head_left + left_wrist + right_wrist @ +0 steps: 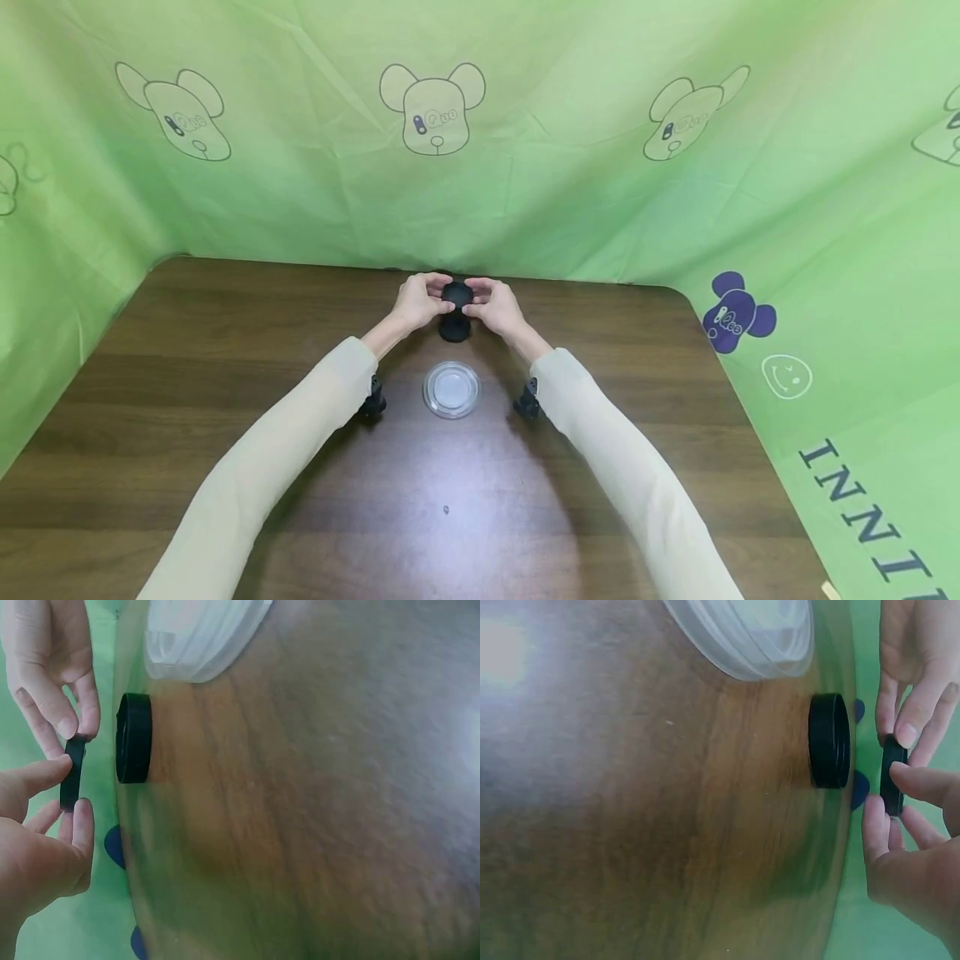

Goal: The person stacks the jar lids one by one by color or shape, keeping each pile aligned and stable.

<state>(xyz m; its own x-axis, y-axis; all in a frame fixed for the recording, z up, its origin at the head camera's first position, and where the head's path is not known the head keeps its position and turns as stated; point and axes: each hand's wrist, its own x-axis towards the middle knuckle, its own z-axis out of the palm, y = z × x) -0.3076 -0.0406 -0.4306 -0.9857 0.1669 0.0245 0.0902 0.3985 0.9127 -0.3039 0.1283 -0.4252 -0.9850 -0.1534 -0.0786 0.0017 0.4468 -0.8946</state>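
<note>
A thin black disc (457,293) is held above the far part of the table by both hands. My left hand (422,300) pinches its left edge between thumb and fingers, and my right hand (498,307) pinches the right edge. In the left wrist view the disc (72,774) shows edge-on between the fingertips. Just below it, apart from the hands, a black round cap-like piece (829,741) with a raised rim lies on the table, hollow side up. Nearer to me stands a clear round plastic container (452,389).
The brown wooden table (225,400) ends at a green printed curtain (337,200) just behind the hands. A black device (372,398) sits at the left wrist and another black device (528,400) at the right wrist. A tiny mark (446,509) shows on the near tabletop.
</note>
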